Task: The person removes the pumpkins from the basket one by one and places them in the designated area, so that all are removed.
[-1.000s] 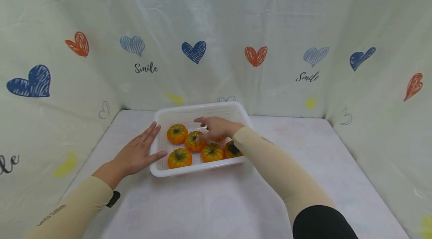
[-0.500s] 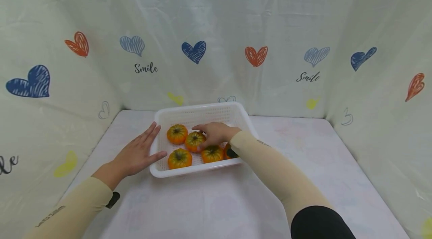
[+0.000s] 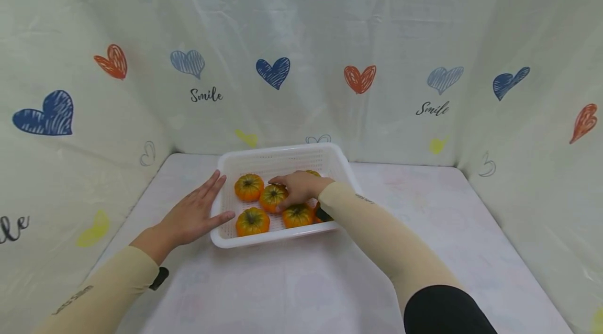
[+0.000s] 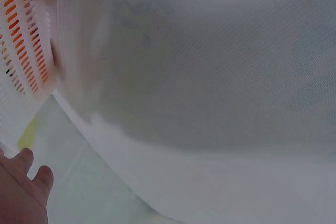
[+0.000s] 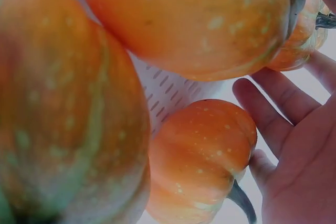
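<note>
In the head view a white plastic basket (image 3: 277, 152) holds several small orange pumpkins with green-streaked tops. My right hand (image 3: 301, 187) reaches in from the right, its thumb and fingers bent round the pumpkin (image 3: 272, 198) in the middle. In the right wrist view my fingers (image 5: 273, 109) lie against a large-looking pumpkin (image 5: 189, 24) and close to a smaller-looking one (image 5: 202, 156) with a dark stem. My left hand (image 3: 190, 213) rests with straight, spread fingers on the basket's left rim; only two fingertips and part of that hand (image 4: 23, 190) show in the left wrist view.
Other pumpkins surround the middle one: one at back left (image 3: 248, 187), one at front left (image 3: 253, 222), one at front (image 3: 298, 215). My right forearm partly hides more at the right. The white table (image 3: 264, 287) meets a heart-printed curtain (image 3: 315, 109) behind.
My right hand has lowered into the basket and its thumb and fingers have come round the middle pumpkin. The left hand has stayed on the rim.
</note>
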The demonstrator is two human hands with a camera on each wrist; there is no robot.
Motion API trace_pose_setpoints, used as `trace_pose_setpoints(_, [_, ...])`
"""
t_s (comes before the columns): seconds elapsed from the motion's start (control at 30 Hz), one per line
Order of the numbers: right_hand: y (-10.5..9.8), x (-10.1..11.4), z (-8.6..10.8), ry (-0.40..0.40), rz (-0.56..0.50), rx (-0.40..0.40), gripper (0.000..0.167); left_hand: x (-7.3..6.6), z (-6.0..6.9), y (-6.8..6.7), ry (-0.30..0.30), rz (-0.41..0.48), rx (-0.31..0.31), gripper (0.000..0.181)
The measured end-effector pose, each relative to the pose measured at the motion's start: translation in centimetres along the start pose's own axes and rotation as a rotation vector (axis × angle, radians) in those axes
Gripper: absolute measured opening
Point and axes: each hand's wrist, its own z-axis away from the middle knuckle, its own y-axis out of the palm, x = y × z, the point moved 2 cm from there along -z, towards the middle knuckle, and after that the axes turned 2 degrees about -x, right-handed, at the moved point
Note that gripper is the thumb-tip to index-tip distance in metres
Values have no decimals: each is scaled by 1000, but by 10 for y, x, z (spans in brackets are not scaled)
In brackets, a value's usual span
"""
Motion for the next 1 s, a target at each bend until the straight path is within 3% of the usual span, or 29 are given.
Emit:
trace_pose_setpoints(0.37, [-2,4,-2,-40,-54,-36,80,-1,1,-2,0,3,6,100])
trace_pose_setpoints(0.63, [-11,5,5,-47,-73,-123,79,0,0,-2,7,-1,2,99])
trace_pose_setpoints(1.0, [-30,-5,14,-131,-124,-196,81,0,0,-2,14,10,-2,99])
